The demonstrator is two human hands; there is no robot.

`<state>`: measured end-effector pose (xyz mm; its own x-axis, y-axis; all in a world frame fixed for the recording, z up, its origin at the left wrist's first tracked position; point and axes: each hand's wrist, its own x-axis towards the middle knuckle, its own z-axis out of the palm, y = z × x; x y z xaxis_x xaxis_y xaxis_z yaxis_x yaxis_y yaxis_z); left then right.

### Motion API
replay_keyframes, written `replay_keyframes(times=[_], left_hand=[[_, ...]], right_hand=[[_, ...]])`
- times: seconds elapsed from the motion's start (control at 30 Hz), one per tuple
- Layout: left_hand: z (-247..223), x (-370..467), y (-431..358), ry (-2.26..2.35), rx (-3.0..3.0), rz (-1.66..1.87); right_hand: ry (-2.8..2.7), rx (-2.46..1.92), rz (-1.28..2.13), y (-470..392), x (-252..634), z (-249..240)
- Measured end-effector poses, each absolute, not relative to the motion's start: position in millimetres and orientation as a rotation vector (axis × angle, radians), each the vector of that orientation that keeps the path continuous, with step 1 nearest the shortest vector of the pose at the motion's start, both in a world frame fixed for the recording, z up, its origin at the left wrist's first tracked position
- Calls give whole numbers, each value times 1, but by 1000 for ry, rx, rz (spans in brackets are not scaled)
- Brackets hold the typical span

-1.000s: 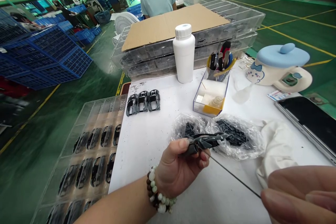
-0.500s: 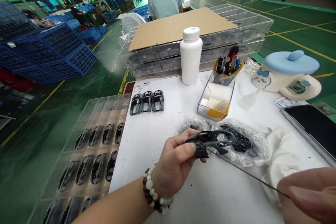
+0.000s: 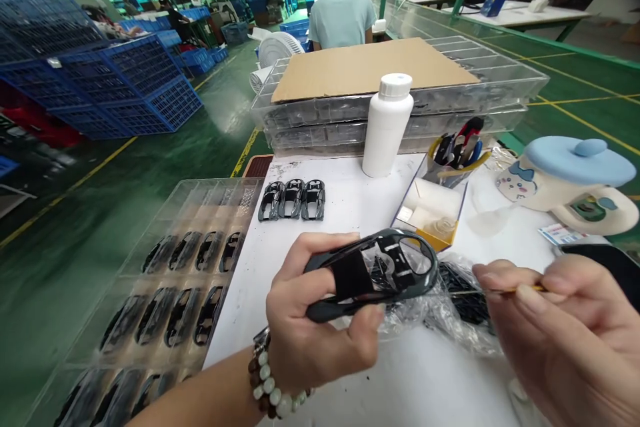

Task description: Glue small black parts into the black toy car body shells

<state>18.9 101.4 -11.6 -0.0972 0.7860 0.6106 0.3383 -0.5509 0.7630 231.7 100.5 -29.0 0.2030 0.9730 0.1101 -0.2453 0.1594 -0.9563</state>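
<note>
My left hand (image 3: pixel 310 340) is closed around a glossy black plastic housing (image 3: pixel 353 277), an oval frame with openings through it. Some fingers pass behind or into the frame, and the thumb lies along its lower side. At the right, my right hand (image 3: pixel 565 320) pinches a thin stick-like tool (image 3: pixel 470 293) between thumb and fingers. The tool points left at the housing's rounded end; whether its tip touches is unclear. Behind both hands lies a clear plastic bag of small black parts (image 3: pixel 467 290), partly hidden. Three similar housings (image 3: pixel 291 200) stand in a row on the white table (image 3: pixel 240 307).
Left of the table is a clear divided tray (image 3: pixel 213 197) with several black housings. At the back stand a white bottle (image 3: pixel 387 127), a box (image 3: pixel 430 207) with a tool cup, and stacked trays under cardboard (image 3: pixel 370 67). A lidded mug (image 3: pixel 565 180) stands at right.
My left hand has turned the housing so its open face shows and brought it closer. My right hand has moved left and up into fuller view with the thin tool. The camera view has shifted.
</note>
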Motion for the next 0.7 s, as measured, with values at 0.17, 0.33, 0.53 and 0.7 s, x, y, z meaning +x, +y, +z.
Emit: replay_keyframes(times=[0.17, 0.33, 0.53, 0.7], left_hand=[[-12, 23, 101, 1168, 1990, 1792], [-15, 23, 100, 1207, 1958, 1758], [-16, 25, 98, 1253, 1958, 1771], [-15, 26, 96, 1284, 1814, 1707]], right_hand=[[-763, -1060, 1359, 108, 230, -19], [-571, -1152, 1435, 112, 229, -17], [-494, -1231, 1445, 112, 231, -14], [-714, -1157, 1280, 106, 232, -19]])
